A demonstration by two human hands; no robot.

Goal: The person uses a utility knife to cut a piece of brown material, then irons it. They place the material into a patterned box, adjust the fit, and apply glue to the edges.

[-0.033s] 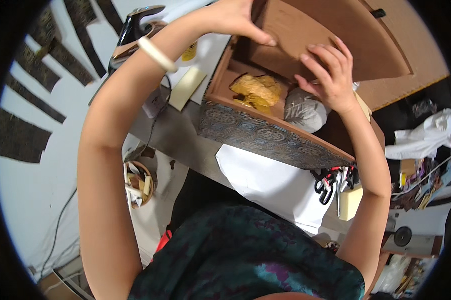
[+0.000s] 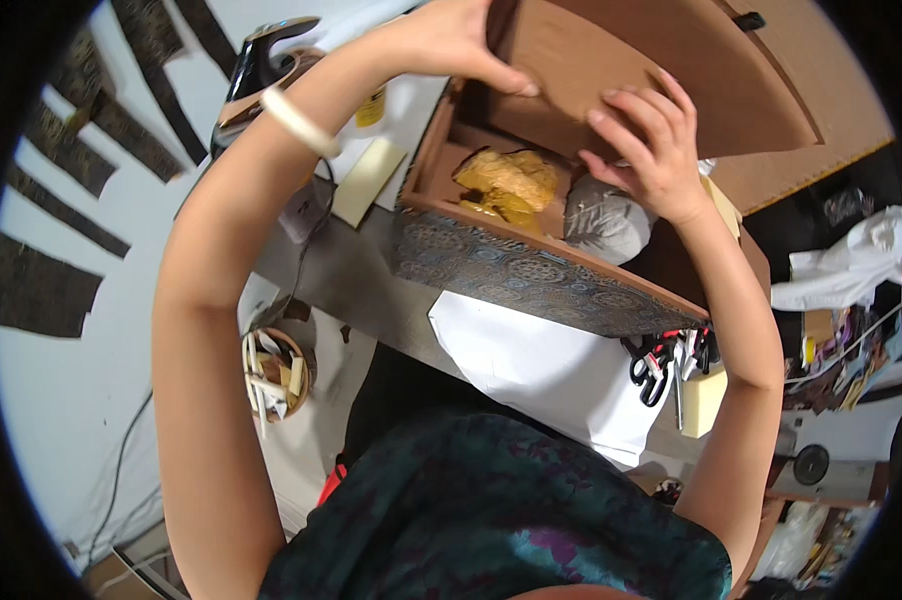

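A box (image 2: pixel 551 275) with dark patterned covering outside and brown lining inside stands in front of me. A brown panel (image 2: pixel 571 50) rises at its back. My left hand (image 2: pixel 456 40) reaches over the box's left end, its thumb stretched onto the panel; its other fingers are mostly cut off by the upper edge. My right hand (image 2: pixel 656 150) is inside the box, fingers spread and bent, tips at the panel. Below it lies a grey wrapped round bundle (image 2: pixel 609 222). Left of that is a crumpled yellow wrapped bundle (image 2: pixel 511 185).
Dark fabric strips (image 2: pixel 86 140) lie at the left. An iron (image 2: pixel 266 75) and a pale block (image 2: pixel 369 180) sit beside the box. Scissors (image 2: pixel 651 370) and a yellow foam block (image 2: pixel 706 402) are at its near right, by white paper (image 2: pixel 541 370). A round bin (image 2: pixel 281 375) holds scraps.
The view has shifted very slightly. Both hands keep their places at the panel, and the bundles lie as before.
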